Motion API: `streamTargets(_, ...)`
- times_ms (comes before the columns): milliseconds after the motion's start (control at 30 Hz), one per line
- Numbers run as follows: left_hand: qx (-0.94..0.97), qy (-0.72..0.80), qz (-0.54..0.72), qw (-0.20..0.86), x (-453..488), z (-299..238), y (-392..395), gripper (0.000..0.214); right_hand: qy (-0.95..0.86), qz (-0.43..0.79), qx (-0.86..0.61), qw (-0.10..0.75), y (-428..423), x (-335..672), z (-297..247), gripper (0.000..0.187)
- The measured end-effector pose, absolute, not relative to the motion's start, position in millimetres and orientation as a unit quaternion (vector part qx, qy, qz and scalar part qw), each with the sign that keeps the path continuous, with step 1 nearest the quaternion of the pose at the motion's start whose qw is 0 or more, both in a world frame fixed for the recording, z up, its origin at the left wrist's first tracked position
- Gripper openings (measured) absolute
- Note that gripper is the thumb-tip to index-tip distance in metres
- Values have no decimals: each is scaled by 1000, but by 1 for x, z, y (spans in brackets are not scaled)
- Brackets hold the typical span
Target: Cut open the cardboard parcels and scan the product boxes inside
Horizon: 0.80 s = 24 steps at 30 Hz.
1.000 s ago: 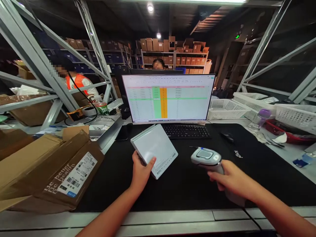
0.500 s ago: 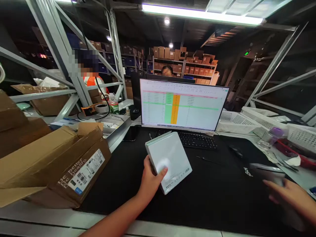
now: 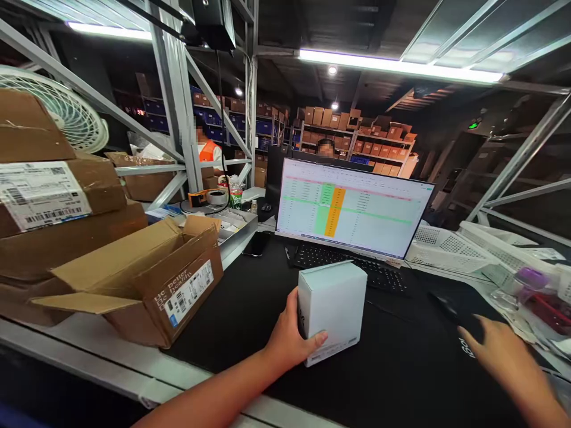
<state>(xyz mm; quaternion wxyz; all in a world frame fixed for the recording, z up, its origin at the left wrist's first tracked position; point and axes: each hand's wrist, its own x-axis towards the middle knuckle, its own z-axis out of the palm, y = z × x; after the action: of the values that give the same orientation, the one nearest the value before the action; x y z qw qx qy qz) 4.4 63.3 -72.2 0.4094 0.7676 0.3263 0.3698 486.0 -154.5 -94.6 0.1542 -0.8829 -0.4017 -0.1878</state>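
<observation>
My left hand [image 3: 289, 343] is closed around the lower left corner of a white carton [image 3: 333, 308], which stands on the black desk mat [image 3: 250, 309] in front of the keyboard [image 3: 348, 268]. A barcode strip shows along the carton's bottom edge. My right hand [image 3: 502, 355] hovers low over the mat at the right, fingers stretched forward with nothing in them, just short of a dark mouse [image 3: 448, 307]. The handheld scanner is out of sight.
A monitor [image 3: 352, 208] with a spreadsheet stands behind the keyboard. An open cardboard box [image 3: 147, 279] lies at the left, with taller boxes [image 3: 49, 196] stacked beside it. A phone [image 3: 256, 244] lies near a tray. White baskets [image 3: 446, 245] sit at the right. Two people sit behind the racks.
The right hand let go of the scanner and swung right toward the mouse. The left hand turned the white carton upright on the mat. The view shifted left and up.
</observation>
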Motion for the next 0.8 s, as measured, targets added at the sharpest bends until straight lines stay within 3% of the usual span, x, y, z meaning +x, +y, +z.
streamTargets(200,820,313,281,388,1,-63,58,109,-445,-250,-846,152,-72,496,-103,67)
streamTargets(367,830,305,270,380,0,-64,59,110,-381,-198,-864,263,-71,576,-167,78)
streamTargets(500,824,307,267,394,2,-64,64,113,-390,-173,-842,330,-71,614,-206,72)
streamTargets(800,829,320,228,398,4,-57,64,125,-421,-163,-846,284,-72,621,-211,77)
